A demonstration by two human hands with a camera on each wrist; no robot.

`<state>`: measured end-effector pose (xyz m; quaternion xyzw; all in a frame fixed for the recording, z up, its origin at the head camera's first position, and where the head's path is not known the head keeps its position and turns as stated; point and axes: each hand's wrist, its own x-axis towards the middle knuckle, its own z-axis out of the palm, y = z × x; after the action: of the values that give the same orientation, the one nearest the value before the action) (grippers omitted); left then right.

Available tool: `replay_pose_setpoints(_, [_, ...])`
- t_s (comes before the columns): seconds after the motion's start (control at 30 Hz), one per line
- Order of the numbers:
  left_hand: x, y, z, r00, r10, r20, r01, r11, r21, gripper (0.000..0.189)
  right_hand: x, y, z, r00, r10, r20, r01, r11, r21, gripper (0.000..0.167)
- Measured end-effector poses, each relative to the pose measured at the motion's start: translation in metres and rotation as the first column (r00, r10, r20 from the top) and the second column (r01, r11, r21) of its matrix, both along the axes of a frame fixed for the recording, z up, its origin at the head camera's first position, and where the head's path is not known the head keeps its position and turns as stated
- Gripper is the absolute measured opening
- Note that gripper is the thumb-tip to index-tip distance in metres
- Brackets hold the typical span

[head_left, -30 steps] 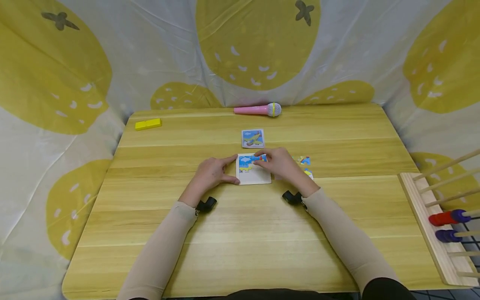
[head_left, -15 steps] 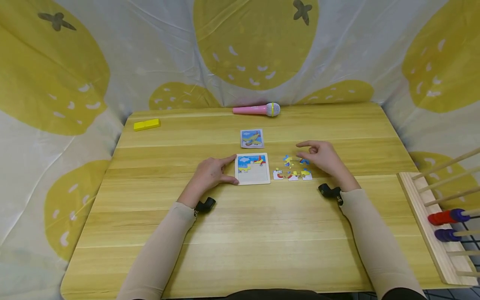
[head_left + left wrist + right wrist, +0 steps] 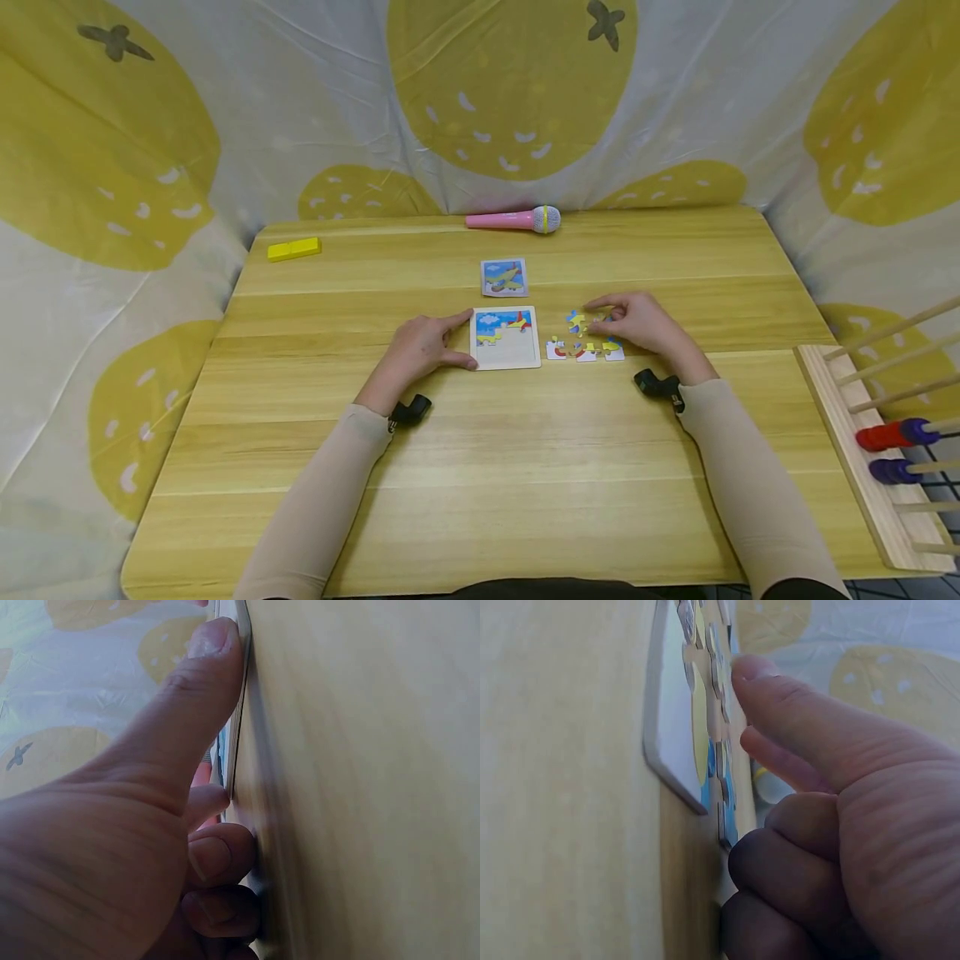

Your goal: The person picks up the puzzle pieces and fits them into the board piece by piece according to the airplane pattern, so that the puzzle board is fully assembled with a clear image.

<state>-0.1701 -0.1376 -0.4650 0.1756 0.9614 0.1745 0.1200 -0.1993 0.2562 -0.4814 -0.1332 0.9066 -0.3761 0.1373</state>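
Observation:
On the left side of the puzzle board (image 3: pixel 517 357), my left hand (image 3: pixel 420 343) rests with thumb and index finger spread toward two corners. In the left wrist view the thumb (image 3: pixel 214 656) lies along the board's edge, other fingers bent beneath. Joined pieces of sky and yellow plane fill the board's upper part. To its right, my right hand (image 3: pixel 641 321) hovers over loose pieces, index finger and thumb apart and nothing between them. A yellow-and-blue puzzle piece (image 3: pixel 576 322) lies by those fingertips. A white-bottomed puzzle piece (image 3: pixel 673 712) shows large in the right wrist view; the hand partly covers others.
A picture card (image 3: pixel 504 277) of a yellow plane lies behind the board. Farther back are a pink toy microphone (image 3: pixel 513 220) and a yellow block (image 3: pixel 294 249). A wooden bead frame (image 3: pixel 862 467) stands at the table's right edge, a patterned curtain (image 3: pixel 345 108) behind.
From over the board, my right hand has moved right to the loose pieces, then slightly down and left over them. A piece with red sits at the board's upper right. My left hand stays put.

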Motion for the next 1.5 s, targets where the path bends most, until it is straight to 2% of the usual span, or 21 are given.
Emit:
replay_pose_setpoints(0.17, [-0.0005,0.0002,0.0003,1.0,0.001,0.001,-0.001,1.0,-0.001,0.099,-0.0014,-0.0024,-0.001,0.999,0.021,-0.026,-0.02,0.999,0.041,0.042])
replay_pose_setpoints(0.43, [-0.0001,0.0005,0.0007,1.0,0.006,0.009,-0.006,1.0,0.003,0.099,-0.0013,-0.0037,0.0,0.999,0.029,-0.02,-0.028,0.998,0.057,0.039])
replay_pose_setpoints(1.0, [-0.001,-0.0001,0.0011,0.999,0.011,0.03,-0.012,1.0,0.008,0.099,-0.0003,-0.0081,0.0041,1.0,0.012,-0.016,-0.011,0.996,0.09,0.034])
replay_pose_setpoints(1.33, [-0.0005,-0.0001,0.0012,1.0,0.007,0.024,-0.007,1.0,0.009,0.098,0.001,-0.0079,0.0016,0.999,0.021,-0.047,-0.016,0.996,0.093,0.032])
replay_pose_setpoints(1.5, [0.0001,0.0002,0.0021,1.0,0.005,0.027,-0.005,1.0,0.009,0.099,0.0023,-0.0083,-0.0008,0.992,0.067,-0.111,-0.056,0.993,0.104,0.03])
